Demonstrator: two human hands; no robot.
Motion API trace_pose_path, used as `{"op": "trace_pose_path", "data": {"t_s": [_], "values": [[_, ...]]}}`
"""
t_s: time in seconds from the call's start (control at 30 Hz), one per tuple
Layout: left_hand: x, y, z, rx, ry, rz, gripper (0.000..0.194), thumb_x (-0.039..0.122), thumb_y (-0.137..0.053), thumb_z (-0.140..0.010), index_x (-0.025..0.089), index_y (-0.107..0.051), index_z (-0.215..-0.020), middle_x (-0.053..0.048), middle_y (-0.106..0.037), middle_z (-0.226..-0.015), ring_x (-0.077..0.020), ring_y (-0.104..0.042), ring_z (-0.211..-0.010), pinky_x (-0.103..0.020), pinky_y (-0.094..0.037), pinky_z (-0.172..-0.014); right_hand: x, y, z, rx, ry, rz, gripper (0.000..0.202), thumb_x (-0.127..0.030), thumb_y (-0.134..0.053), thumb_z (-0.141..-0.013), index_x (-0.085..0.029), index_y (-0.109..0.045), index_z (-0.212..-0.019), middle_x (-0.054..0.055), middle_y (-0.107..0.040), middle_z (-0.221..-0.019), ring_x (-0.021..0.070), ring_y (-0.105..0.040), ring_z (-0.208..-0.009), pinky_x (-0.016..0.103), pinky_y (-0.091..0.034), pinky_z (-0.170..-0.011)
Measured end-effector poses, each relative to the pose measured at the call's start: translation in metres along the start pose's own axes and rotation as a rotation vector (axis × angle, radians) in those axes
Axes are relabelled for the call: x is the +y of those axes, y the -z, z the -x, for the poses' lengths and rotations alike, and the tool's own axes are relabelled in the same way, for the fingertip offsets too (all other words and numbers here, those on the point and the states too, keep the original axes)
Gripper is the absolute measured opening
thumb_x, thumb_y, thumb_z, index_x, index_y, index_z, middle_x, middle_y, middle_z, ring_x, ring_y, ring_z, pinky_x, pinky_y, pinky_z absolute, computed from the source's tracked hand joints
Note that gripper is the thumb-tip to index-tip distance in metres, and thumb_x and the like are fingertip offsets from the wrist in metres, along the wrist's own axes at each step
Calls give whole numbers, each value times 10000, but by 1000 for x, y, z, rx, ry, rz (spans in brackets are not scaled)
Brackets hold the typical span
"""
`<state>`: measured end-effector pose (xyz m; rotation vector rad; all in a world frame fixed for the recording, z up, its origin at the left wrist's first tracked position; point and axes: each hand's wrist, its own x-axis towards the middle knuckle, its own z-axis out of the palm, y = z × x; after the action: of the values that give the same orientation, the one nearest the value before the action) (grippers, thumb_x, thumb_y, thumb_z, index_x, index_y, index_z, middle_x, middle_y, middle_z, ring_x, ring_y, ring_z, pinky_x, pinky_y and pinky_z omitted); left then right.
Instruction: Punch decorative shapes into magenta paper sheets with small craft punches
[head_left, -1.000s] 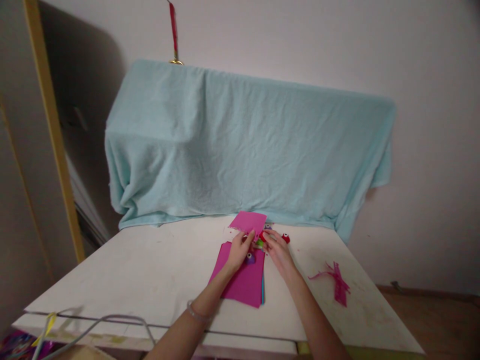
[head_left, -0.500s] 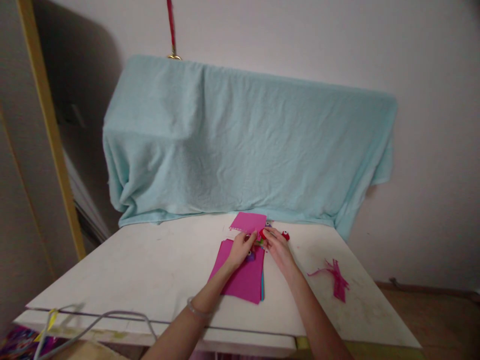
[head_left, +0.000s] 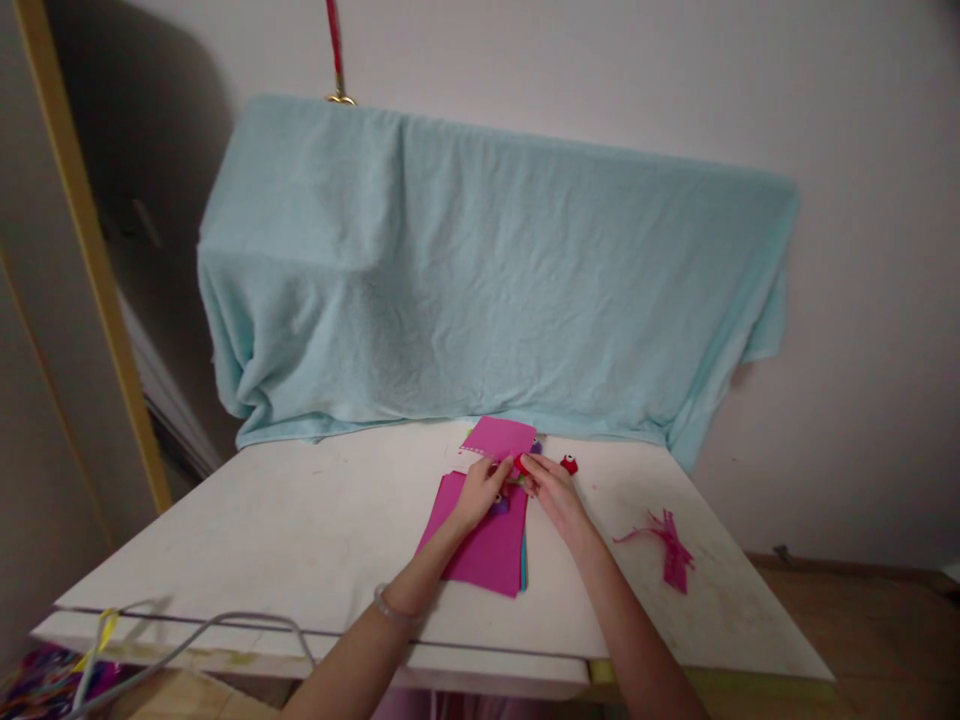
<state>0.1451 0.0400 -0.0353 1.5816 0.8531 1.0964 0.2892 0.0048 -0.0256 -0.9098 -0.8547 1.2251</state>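
My left hand [head_left: 480,492] and my right hand [head_left: 553,488] meet above the far end of a stack of magenta sheets [head_left: 484,560]. Between their fingertips is a small red piece [head_left: 520,463], which both hands pinch; its exact kind is too small to make out. A bit of green [head_left: 517,481] shows just under it. Beside my left fingers a purple piece with a googly eye [head_left: 499,505] lies on the stack. Just beyond my hands lies a pink sheet [head_left: 501,437] with a row of small holes along its near edge.
Past my right hand sits a red piece with an eye [head_left: 569,464]; another purple piece [head_left: 536,446] is by the pink sheet. Torn pink scraps [head_left: 675,558] lie on the white table [head_left: 300,530] at right. A light blue cloth [head_left: 495,270] hangs behind; a grey cable [head_left: 225,622] crosses the front left.
The view has shifted slightly. My hands stay together at the small red piece, with only a slight finger movement; the sheets and scraps lie as before.
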Motion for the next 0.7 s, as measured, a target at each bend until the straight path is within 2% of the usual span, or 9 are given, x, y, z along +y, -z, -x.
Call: {"op": "trace_pose_path", "data": {"t_s": [0.2, 0.7], "values": [[0, 1, -1, -35, 23, 15, 476, 587, -502, -838, 138, -600, -714, -24, -567, -580, -122, -498, -502, -228, -352, -485, 1, 0, 1, -12, -16, 16, 298, -372, -805, -658, -165, -724, -856, -7, -586, -646, 71, -420, -483, 239, -272, -456], [2, 6, -2, -93, -13, -59, 474, 570, -454, -868, 138, -579, -716, -28, -584, -612, -125, -512, -546, -231, -366, -536, 1, 1, 1, -4, -15, 54, 319, -401, -815, -635, -167, -719, -829, 2, -603, -682, 63, -412, -495, 229, -273, -458]]}}
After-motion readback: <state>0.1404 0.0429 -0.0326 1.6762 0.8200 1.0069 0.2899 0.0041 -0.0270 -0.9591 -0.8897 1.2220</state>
